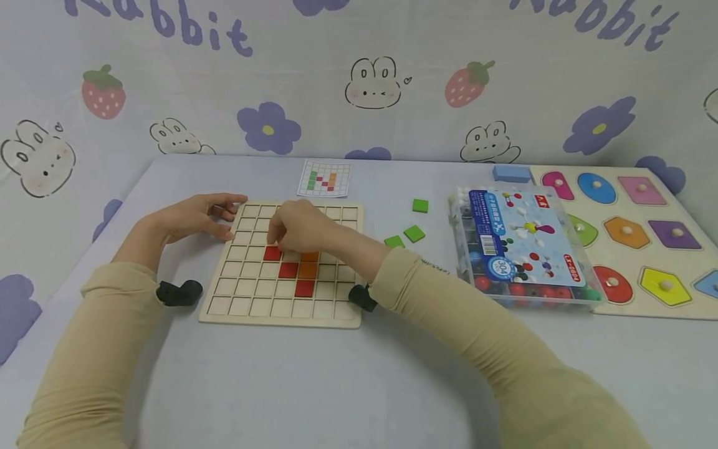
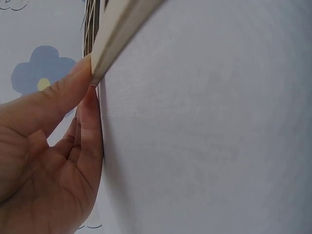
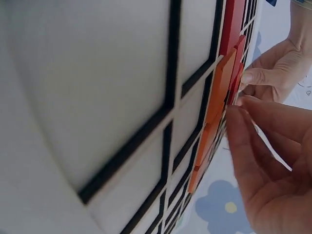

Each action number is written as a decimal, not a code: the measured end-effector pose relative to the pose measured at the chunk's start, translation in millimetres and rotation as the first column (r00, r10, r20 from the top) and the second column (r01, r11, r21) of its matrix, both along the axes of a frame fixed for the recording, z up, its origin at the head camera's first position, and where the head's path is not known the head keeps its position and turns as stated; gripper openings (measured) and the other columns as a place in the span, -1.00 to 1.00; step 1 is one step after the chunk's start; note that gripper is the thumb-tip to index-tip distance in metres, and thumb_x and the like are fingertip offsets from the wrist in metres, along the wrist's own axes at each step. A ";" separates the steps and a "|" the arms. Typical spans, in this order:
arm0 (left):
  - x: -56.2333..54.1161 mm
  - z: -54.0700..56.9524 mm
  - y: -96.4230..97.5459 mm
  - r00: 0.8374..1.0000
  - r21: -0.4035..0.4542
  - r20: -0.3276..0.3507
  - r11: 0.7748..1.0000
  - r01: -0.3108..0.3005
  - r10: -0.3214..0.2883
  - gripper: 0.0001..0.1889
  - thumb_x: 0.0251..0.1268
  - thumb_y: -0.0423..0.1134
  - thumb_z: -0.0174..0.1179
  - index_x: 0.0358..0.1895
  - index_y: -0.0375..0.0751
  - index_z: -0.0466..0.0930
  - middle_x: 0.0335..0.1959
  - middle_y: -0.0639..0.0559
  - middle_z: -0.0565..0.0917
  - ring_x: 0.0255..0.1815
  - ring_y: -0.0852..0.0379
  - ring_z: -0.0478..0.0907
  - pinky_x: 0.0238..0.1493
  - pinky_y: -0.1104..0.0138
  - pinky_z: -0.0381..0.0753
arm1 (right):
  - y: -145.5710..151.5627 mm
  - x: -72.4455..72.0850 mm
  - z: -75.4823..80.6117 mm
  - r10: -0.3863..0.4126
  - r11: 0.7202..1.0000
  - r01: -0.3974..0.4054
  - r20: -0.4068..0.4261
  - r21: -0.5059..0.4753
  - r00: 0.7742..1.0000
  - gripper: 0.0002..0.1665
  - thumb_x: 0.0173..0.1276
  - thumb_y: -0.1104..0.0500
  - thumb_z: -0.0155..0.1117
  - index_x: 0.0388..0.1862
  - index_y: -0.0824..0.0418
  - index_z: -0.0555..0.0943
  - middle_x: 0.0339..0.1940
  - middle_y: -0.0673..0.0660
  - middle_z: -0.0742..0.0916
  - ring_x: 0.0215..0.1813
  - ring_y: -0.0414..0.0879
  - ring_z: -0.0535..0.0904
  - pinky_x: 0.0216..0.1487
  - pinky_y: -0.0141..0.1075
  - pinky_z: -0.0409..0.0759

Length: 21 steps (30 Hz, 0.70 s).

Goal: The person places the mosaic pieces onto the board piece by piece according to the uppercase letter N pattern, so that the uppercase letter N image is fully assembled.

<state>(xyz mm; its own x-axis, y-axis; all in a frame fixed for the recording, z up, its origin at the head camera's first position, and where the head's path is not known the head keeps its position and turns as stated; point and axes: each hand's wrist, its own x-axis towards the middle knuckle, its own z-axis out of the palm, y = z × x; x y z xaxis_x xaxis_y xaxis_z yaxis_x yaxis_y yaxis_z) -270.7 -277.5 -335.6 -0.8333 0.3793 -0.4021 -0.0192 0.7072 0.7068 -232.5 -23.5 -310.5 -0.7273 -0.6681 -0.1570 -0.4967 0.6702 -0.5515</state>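
Observation:
A pale wooden grid board (image 1: 247,305) lies on the table with red tiles (image 1: 288,270) in a diagonal line and orange tiles (image 1: 308,270) in a column beside them. My left hand (image 1: 196,215) rests at the board's upper left corner, thumb and fingertips touching its edge, as the left wrist view also shows. Over the upper middle of the board is my right hand (image 1: 303,227), its thumb and fingertips (image 3: 234,114) drawn together at the surface, next to a red tile (image 3: 236,84). Whether a tile is between those fingertips is hidden.
Green tiles (image 1: 414,234) lie right of the board. Behind it sits a pattern card (image 1: 324,179) with coloured squares. Farther right are a clear-sided box of coloured balls (image 1: 527,243), a blue block (image 1: 512,173) and a knobbed shape puzzle (image 1: 662,255). A printed cloth hangs behind.

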 end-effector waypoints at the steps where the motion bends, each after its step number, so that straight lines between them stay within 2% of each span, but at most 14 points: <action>1: 0.3 0.0 0.0 1.000 0.000 0.001 1.000 -0.001 0.001 -0.12 0.19 -0.37 0.33 0.56 -0.12 0.07 0.22 -0.14 0.27 0.24 -0.01 0.26 0.30 0.09 0.29 | 0.7 -0.1 1.2 0.003 1.000 -0.003 0.005 -0.008 1.000 -0.83 0.30 0.30 0.29 -0.18 0.17 0.76 -0.15 0.07 0.77 -0.09 -0.13 0.60 -0.06 -0.38 0.55; 6: 2.0 1.6 0.7 1.000 0.009 0.011 1.000 -0.012 0.012 -0.12 0.19 -0.36 0.34 0.56 -0.08 0.09 0.22 -0.13 0.28 0.24 -0.01 0.27 0.34 0.07 0.26 | 10.3 -3.5 11.8 0.005 0.999 -0.003 0.031 -0.046 1.000 -0.81 0.30 0.28 0.30 -0.12 0.21 0.74 -0.16 0.09 0.77 -0.13 -0.12 0.59 -0.12 -0.40 0.55; 12: 2.3 3.5 1.5 1.000 0.006 0.011 1.000 -0.014 0.014 -0.12 0.20 -0.35 0.34 0.56 -0.07 0.08 0.24 -0.14 0.28 0.26 -0.02 0.26 0.37 0.04 0.24 | 35.2 -14.2 40.4 -0.018 0.998 0.018 0.011 -0.054 1.000 -0.75 0.29 0.31 0.26 -0.07 0.25 0.73 -0.18 0.12 0.75 -0.28 -0.14 0.63 -0.20 -0.40 0.57; 16: 2.1 4.1 2.0 1.000 0.003 0.017 1.000 -0.019 0.019 -0.12 0.20 -0.35 0.34 0.56 -0.06 0.08 0.24 -0.13 0.27 0.26 -0.01 0.26 0.36 0.06 0.26 | 54.9 -23.0 59.3 -0.063 0.997 0.064 0.016 -0.050 0.998 -0.78 0.30 0.28 0.27 -0.09 0.22 0.72 -0.23 0.11 0.72 -0.33 -0.14 0.62 -0.23 -0.40 0.58; 21: 1.9 3.8 2.1 1.000 0.006 0.021 1.000 -0.017 0.017 -0.12 0.19 -0.35 0.34 0.56 -0.07 0.08 0.23 -0.12 0.27 0.25 0.00 0.26 0.34 0.09 0.28 | 81.9 -37.8 74.4 -0.147 0.988 0.150 0.051 -0.047 0.988 -0.78 0.33 0.25 0.28 -0.06 0.20 0.71 -0.21 0.11 0.71 -0.25 -0.09 0.64 -0.12 -0.33 0.64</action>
<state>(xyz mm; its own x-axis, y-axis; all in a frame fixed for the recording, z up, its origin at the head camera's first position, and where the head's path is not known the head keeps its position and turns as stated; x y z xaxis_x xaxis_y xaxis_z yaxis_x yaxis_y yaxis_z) -268.7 -275.4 -331.7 -0.8311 0.3677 -0.4172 -0.0462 0.7020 0.7107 -270.3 58.4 -236.1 -0.8117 -0.5611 -0.1619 -0.3664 0.7052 -0.6071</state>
